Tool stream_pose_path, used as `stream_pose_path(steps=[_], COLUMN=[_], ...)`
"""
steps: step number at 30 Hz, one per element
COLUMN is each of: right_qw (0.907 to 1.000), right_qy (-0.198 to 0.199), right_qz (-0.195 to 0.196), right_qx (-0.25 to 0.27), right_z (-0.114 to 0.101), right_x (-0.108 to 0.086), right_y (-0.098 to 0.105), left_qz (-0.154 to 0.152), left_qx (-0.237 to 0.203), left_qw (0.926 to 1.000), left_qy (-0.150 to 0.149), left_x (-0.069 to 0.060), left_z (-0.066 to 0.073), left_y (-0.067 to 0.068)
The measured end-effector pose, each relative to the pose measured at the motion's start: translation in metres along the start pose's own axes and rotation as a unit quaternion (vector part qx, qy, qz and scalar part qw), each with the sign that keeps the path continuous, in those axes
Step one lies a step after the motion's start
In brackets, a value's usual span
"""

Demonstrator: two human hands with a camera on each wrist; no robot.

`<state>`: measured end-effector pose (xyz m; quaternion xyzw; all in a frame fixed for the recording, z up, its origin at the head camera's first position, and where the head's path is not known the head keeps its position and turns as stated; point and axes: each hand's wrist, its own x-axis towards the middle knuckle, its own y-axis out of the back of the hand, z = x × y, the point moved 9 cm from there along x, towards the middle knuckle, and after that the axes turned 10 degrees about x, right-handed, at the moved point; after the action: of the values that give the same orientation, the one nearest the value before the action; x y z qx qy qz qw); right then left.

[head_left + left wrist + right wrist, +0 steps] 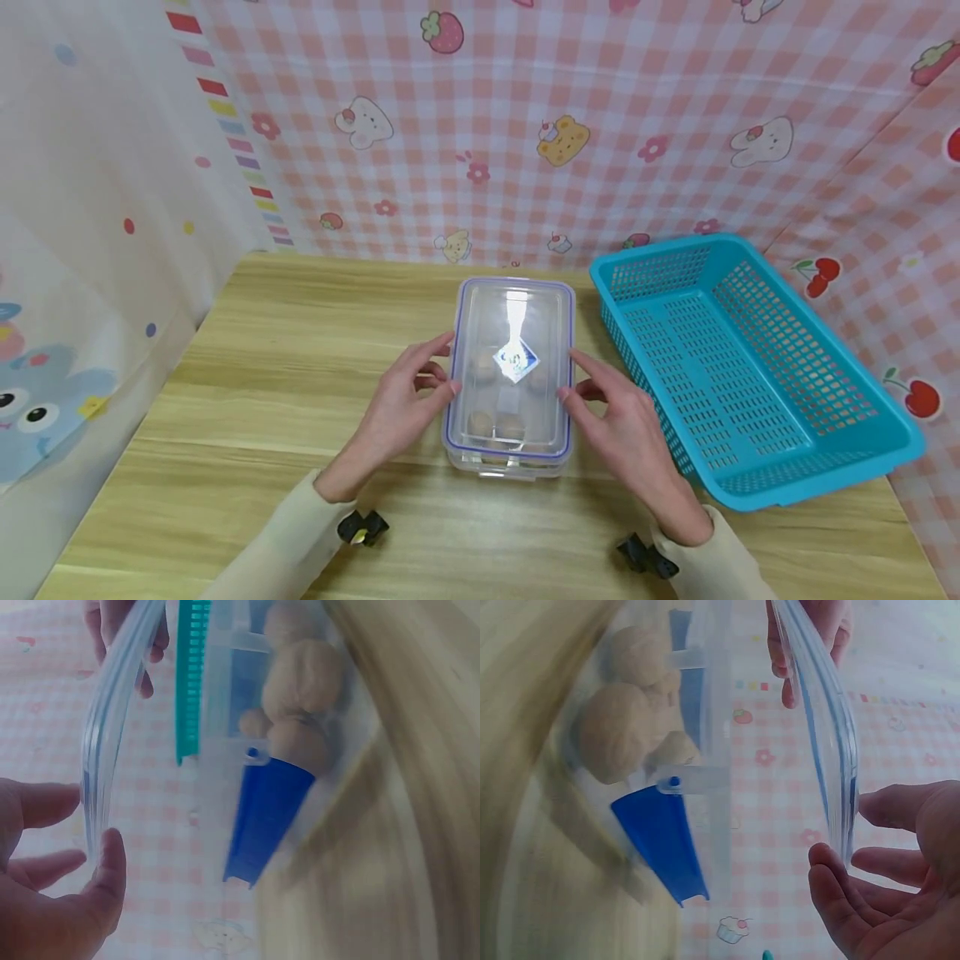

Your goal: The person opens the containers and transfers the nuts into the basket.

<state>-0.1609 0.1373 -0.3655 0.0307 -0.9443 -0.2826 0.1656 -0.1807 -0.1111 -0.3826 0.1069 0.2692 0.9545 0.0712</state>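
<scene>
A clear plastic lid [551, 321] with a blue-lined rim spans my two hands over a clear box [504, 468]. In both wrist views the lid [101, 750] stands apart from the box, with a gap between. My left hand [397, 404] pinches the lid's left edge between thumb and fingers. The right-hand edge is gripped likewise by my right hand [622, 417]. Inside the box lie several round tan things like walnuts [304, 675]. A blue side latch [266, 825] hangs outward on one side, and another blue latch [664, 840] on the other.
A turquoise perforated basket [750, 492] stands on the wooden table [300, 375], right of the box and close to my right hand. Behind the table hangs a pink checked cloth [480, 100] with cartoon prints; a pale cloth [112, 167] hangs at left.
</scene>
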Motion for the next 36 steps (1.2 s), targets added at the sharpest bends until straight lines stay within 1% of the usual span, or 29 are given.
stream_pose_path(steps=[8,16,21,24,30,36], right_qw=[0.9984,0.9922,0.9867,0.9846,0.9819,0.9779], right_qy=[0.020,0.072,0.096,0.103,0.102,0.109], right_qz=[0.036,0.084,0.102,0.109,0.117,0.132], right_qx=[0.038,0.057,0.082,0.090,0.108,0.120], right_z=[-0.011,-0.020,-0.023,-0.025,-0.026,-0.027], right_x=[0.005,0.007,0.008,0.009,0.010,0.011], right_y=[0.011,0.023,0.029,0.031,0.033,0.036], left_qz=[0.044,0.073,0.086,0.095,0.111,0.121], left_qx=[-0.028,-0.052,-0.063,-0.062,-0.052,-0.066], left_qw=[0.9986,0.9959,0.9941,0.9931,0.9913,0.9889], left_qy=[-0.005,-0.012,-0.022,-0.032,-0.048,-0.056], left_x=[0.004,0.006,0.008,0.009,0.009,0.009], left_z=[0.012,0.019,0.025,0.028,0.031,0.033], left_y=[0.009,0.012,0.014,0.015,0.017,0.019])
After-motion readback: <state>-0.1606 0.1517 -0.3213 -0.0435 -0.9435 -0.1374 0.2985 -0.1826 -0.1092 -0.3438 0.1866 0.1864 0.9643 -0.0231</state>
